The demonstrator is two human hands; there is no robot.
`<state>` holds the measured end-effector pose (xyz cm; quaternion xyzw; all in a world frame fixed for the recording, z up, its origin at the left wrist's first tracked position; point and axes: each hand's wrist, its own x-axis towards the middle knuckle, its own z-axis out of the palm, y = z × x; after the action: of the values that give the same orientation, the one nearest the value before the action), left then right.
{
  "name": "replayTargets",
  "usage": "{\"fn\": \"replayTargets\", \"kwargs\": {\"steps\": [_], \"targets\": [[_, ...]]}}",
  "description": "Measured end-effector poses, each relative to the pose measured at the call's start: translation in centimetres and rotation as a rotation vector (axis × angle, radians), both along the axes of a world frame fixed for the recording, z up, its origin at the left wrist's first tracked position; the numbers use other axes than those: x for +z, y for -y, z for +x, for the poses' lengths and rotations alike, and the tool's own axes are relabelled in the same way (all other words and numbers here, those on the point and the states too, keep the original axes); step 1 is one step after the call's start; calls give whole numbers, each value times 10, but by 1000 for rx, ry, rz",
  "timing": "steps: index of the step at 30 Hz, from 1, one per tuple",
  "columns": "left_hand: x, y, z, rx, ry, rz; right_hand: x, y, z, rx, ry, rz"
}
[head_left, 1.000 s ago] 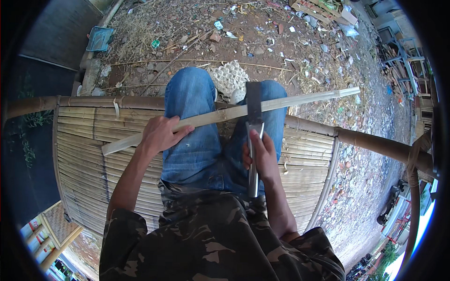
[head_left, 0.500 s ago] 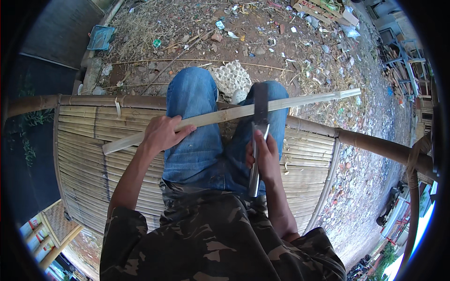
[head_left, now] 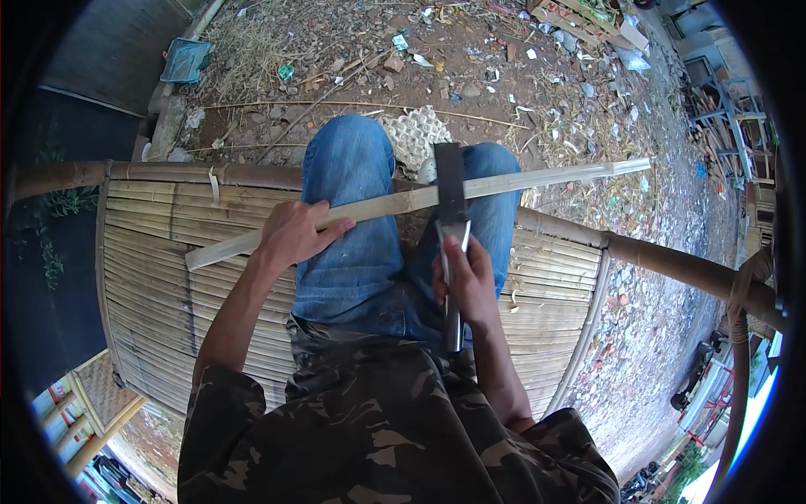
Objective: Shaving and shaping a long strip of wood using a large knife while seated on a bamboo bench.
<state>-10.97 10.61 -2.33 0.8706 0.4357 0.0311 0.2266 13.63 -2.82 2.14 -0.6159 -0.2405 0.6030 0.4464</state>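
A long pale bamboo strip (head_left: 369, 209) lies slantwise across my thighs, its left end over the bench and its right end out past my right knee. My left hand (head_left: 293, 234) is closed round the strip beside my left thigh, thumb along its near edge. In my right hand (head_left: 467, 279) is a knife (head_left: 451, 185) with a broad dark blade and a shiny metal handle. The blade points away from me and crosses over the strip between my knees; whether it touches the strip I cannot tell.
I sit on a slatted bamboo bench (head_left: 227, 210) with a round pole (head_left: 672, 262) along its far edge. Beyond my knees, a grey egg tray (head_left: 416, 134) rests on littered ground. A blue basket (head_left: 185, 60) lies far left, and a wooden crate (head_left: 571, 21) far right.
The knife in my right hand has shifted a little left along the strip, from over my right thigh to between my knees. My left hand keeps its hold.
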Motion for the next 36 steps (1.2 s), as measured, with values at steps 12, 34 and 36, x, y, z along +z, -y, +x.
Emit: {"fn": "replayTargets", "kwargs": {"steps": [12,34,36], "targets": [[4,-3,7,8,9,35,-18,7,2,-186,89,79],[20,7,-11,144,-161,-32,28,7,52,-443,-42,7],[4,12,-13,153,-15,32,40,5,68,-595,-9,90]]}}
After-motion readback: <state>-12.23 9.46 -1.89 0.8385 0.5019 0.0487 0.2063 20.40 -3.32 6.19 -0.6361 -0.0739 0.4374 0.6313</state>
